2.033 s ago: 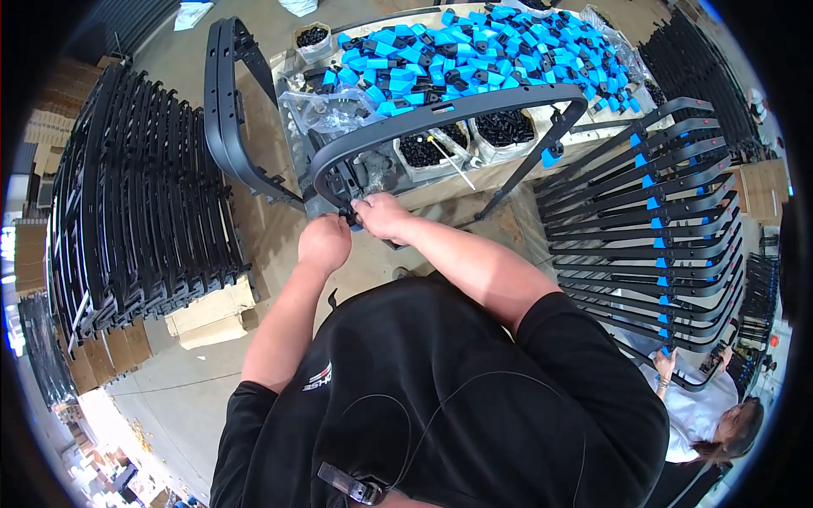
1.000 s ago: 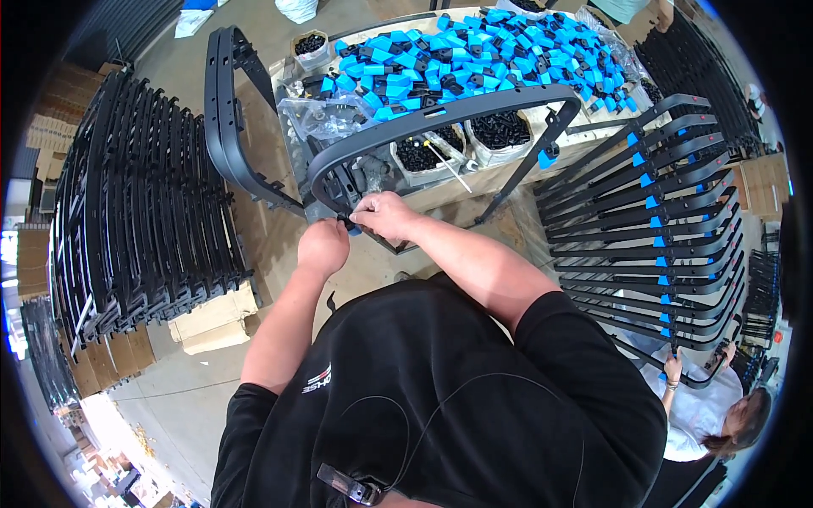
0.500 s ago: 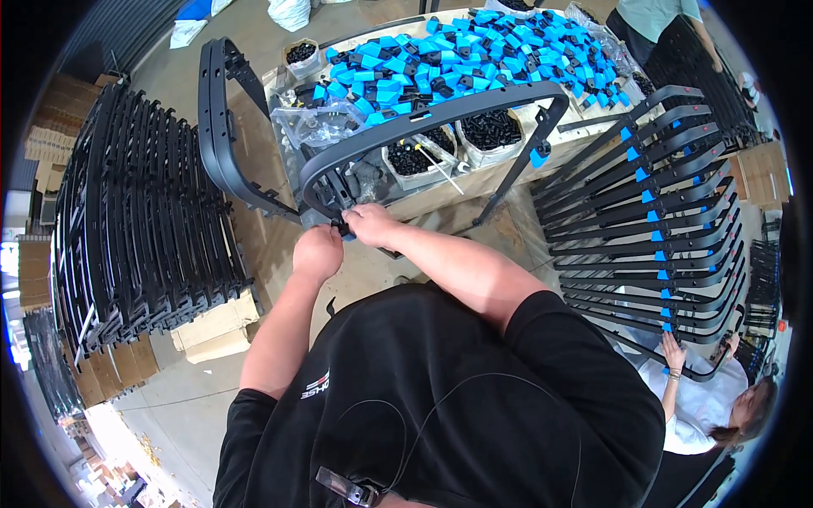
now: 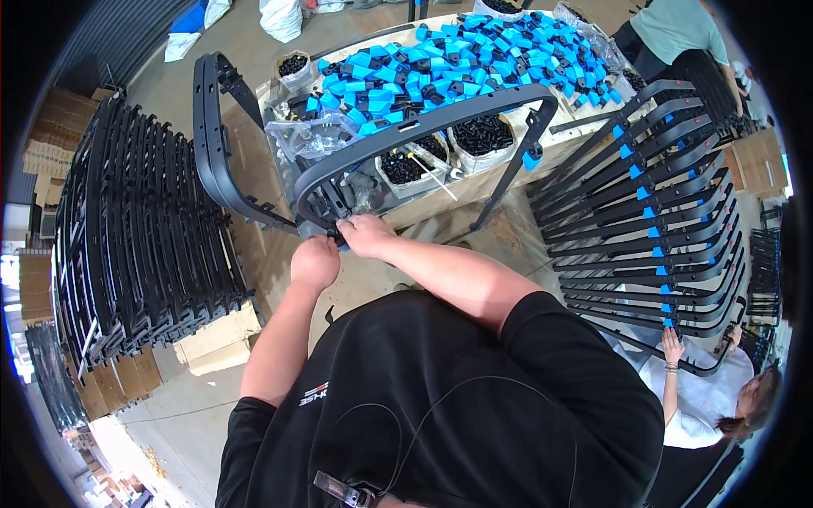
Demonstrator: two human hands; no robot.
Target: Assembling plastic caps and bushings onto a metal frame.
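A dark curved metal frame (image 4: 440,116) arches in front of me over the edge of the worktable, with a blue and black plastic piece (image 4: 531,160) on its far-right leg. Both hands meet at its near left end. My left hand (image 4: 316,262) is closed there, its fingertips pinched around a small dark part with a bit of blue, mostly hidden. Beside it, my right hand (image 4: 367,235) has its fingers bent and pressed against the same spot. A second dark frame (image 4: 206,140) stands to the left of this one.
Blue and black plastic pieces (image 4: 474,59) are heaped on the table, beside tubs of black parts (image 4: 481,134) and a screwdriver (image 4: 434,173). Dark frames are stacked at left (image 4: 144,237) and racked at right (image 4: 652,212). A co-worker (image 4: 703,389) handles the right rack; another person (image 4: 677,38) stands behind.
Both hands have shifted slightly downward at the frame's end and stay closed there. The view has tilted a little. The co-worker's hand remains on the rack at right.
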